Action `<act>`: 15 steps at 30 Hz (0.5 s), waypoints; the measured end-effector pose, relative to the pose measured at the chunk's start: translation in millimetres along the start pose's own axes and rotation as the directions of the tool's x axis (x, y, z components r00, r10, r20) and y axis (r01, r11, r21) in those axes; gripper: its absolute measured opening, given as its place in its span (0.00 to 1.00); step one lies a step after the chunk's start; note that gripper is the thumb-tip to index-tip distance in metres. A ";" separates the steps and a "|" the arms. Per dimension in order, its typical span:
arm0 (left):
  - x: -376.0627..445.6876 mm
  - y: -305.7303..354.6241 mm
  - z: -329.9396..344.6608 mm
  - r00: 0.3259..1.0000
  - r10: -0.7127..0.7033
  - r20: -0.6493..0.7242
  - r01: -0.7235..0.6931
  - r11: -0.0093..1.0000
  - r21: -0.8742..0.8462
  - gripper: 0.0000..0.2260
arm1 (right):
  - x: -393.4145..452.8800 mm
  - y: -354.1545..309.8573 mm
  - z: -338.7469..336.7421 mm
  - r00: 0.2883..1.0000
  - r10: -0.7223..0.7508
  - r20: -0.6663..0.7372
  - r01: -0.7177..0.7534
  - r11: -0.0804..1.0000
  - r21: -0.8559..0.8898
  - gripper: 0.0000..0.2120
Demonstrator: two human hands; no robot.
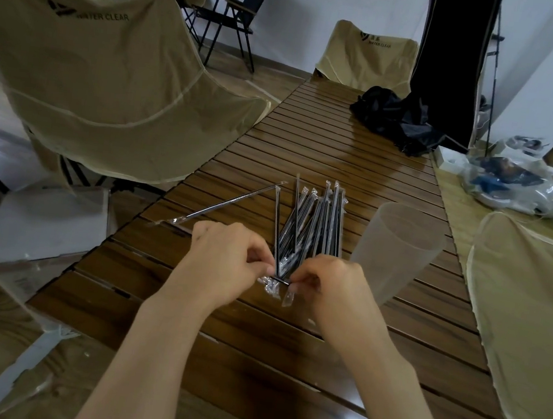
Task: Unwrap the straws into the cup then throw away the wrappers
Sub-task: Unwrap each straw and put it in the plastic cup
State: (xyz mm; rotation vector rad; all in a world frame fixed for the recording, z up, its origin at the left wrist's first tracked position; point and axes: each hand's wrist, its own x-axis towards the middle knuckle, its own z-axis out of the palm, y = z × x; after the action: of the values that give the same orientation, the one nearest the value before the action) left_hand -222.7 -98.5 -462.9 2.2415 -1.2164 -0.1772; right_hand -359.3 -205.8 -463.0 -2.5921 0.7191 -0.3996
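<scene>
At frame centre both hands pinch one wrapped straw: left hand (227,265) and right hand (332,284) at its near end. Roughly ten more wrapped straws (315,220) lie piled behind; one stray straw (231,202) lies left. One empty cup (395,247) stands right of them

I see a slatted wooden table (291,342) with a faint sheen, black glossy straws (314,224) in clear, crinkly plastic wrappers (287,298), a frosted matt plastic cup (390,253), and beige cloth chairs (86,84).
</scene>
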 end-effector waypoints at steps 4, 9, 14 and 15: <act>0.6 3.5 -0.8 0.999 0.020 -0.041 -0.020 1.000 0.009 0.03 | 1.5 1.0 -0.6 0.999 -0.016 -0.048 0.018 0.998 0.061 0.05; 0.1 3.7 -0.7 0.995 0.041 -0.088 -0.036 0.998 0.056 0.04 | 11.8 -3.4 -4.4 0.991 0.045 0.128 -0.051 0.998 0.047 0.07; 0.1 5.2 0.5 0.997 0.049 -0.062 -0.043 0.993 0.108 0.03 | 1.4 -3.8 -0.5 0.988 -0.153 0.000 0.152 0.981 -0.124 0.06; -0.1 5.2 1.1 0.998 0.040 -0.052 -0.034 0.993 0.114 0.03 | 0.9 -4.1 0.3 0.985 -0.171 0.000 0.169 0.975 -0.145 0.07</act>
State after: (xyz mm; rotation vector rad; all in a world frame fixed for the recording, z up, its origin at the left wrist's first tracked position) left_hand -226.9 -101.0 -460.9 2.3026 -1.2669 -0.0339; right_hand -356.7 -203.0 -461.1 -2.8015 0.5500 -0.4295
